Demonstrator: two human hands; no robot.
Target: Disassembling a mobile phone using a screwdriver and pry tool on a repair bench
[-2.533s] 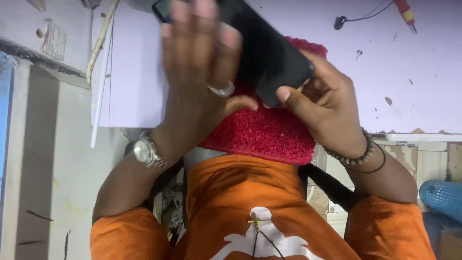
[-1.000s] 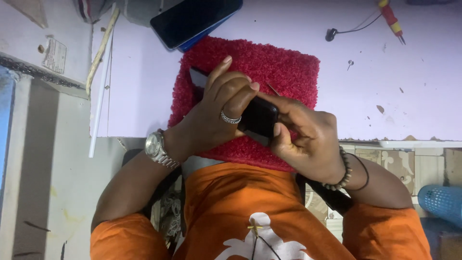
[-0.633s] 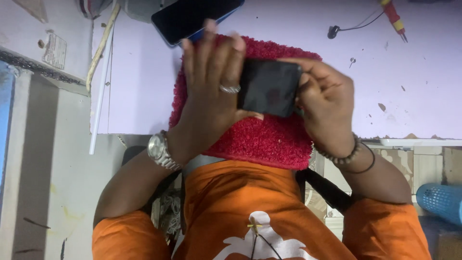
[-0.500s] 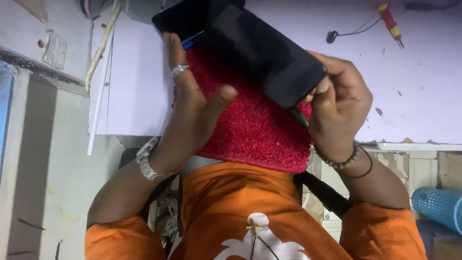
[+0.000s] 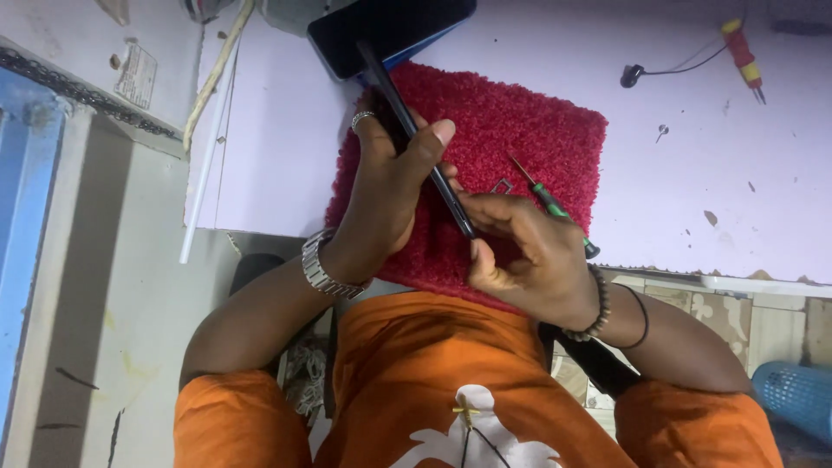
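The person's left hand (image 5: pixel 386 186) is closed around a thin black slab of a smartphone (image 5: pixel 416 130), turned edge-on to the camera, thumb along one side and fingers wrapped behind. It is held just above the shaggy red mat (image 5: pixel 520 147) that lies on the pale lilac worktop (image 5: pixel 693 173). The right hand (image 5: pixel 529 256) meets the phone's lower end over the near part of the mat; its fingers are curled, pinching that end and also gripping a slim green-handled screwdriver (image 5: pixel 555 206) that slants out behind the knuckles. A tiny metal bit — too small to identify — rests on the mat beside the screwdriver tip. A second dark, flat phone (image 5: pixel 390 30) lies at the mat's far edge, and a red-and-yellow screwdriver (image 5: pixel 744 48) lies well off to the mat's right. The held phone looks closed and whole, so any opening of it seems not yet begun.
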